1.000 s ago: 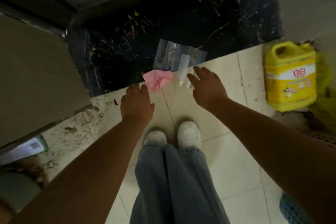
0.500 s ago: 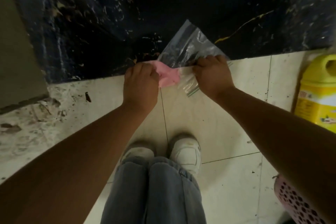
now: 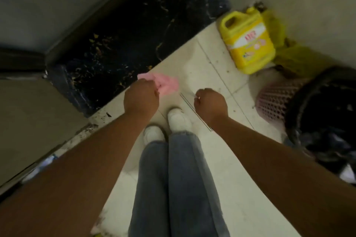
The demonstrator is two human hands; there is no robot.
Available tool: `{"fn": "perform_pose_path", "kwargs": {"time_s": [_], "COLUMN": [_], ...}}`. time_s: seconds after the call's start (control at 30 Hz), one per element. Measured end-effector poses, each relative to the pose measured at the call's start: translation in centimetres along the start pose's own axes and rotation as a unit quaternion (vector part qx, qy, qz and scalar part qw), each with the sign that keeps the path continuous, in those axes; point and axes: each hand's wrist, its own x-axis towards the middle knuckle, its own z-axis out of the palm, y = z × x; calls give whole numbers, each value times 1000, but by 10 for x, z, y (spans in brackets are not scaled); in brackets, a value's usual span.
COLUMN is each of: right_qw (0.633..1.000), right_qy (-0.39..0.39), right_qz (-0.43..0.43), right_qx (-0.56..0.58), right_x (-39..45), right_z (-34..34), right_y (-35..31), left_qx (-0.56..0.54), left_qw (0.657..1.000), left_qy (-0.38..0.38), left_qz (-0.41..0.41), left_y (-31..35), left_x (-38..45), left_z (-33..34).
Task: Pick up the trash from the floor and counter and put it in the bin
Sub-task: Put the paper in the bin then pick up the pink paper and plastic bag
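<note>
My left hand (image 3: 141, 97) is closed on a crumpled pink wrapper (image 3: 165, 83), which sticks out past the knuckles above the pale floor tiles. My right hand (image 3: 211, 103) is closed on a clear plastic zip bag (image 3: 189, 82); the bag is nearly see-through, and its dark seal line runs down past my wrist. Both hands are held above my white shoes. At the right stands the bin (image 3: 325, 119), lined with a black bag, with some trash inside.
A yellow detergent jug (image 3: 248, 42) stands against the wall at the upper right, with yellow plastic behind it. A pink perforated basket (image 3: 273, 100) lies beside the bin. A black marble threshold (image 3: 134, 40) crosses ahead. A dirty floor strip and a grey cabinet side lie to the left.
Both hands closed on the pink wrapper and the clear bag on the floor and lifted them. The view rose and swung right, bringing the bin into sight.
</note>
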Motion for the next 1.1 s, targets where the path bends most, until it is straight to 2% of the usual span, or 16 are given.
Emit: {"fn": "perform_pose_path", "kwargs": {"time_s": [0.1,0.2,0.27,0.37,0.5,0.63,0.77,0.83,0.93,1.03,1.1], "right_qw": [988,957,923,853,787,743,761,749,726,732,740], "right_qy": [67,151,207,282,331,309,258,247,203,174,183], "right_qz": [62,126,183,269,361,423,431,430,407,381,373], "right_qx": [127,212,268,347,376,417,410,440,516,538,529], "right_x": [-49,-102,-140,-205,-287,-342,-362,-359,-360,-372,-386], "right_z": [-46,-86,-103,-112,-75,-9,30,41,52,63,69], "right_y": [30,78,122,197,292,388,465,494,519,523,525], "left_qx": [9,34,58,77,94,108,141,165,203,235,238], "left_qw": [998,989,982,968,947,940,938,937,930,915,911], "left_qy": [20,29,17,-1,-23,-50,-71,-73,-79,-90,-103], "left_qz": [64,139,179,239,307,321,310,299,296,314,320], "left_y": [71,147,200,276,361,432,480,495,517,540,556], "left_x": [-26,-59,-86,-133,-186,-222,-248,-255,-262,-264,-262], "left_z": [-39,-56,-55,-36,17,91,161,187,216,238,253]}}
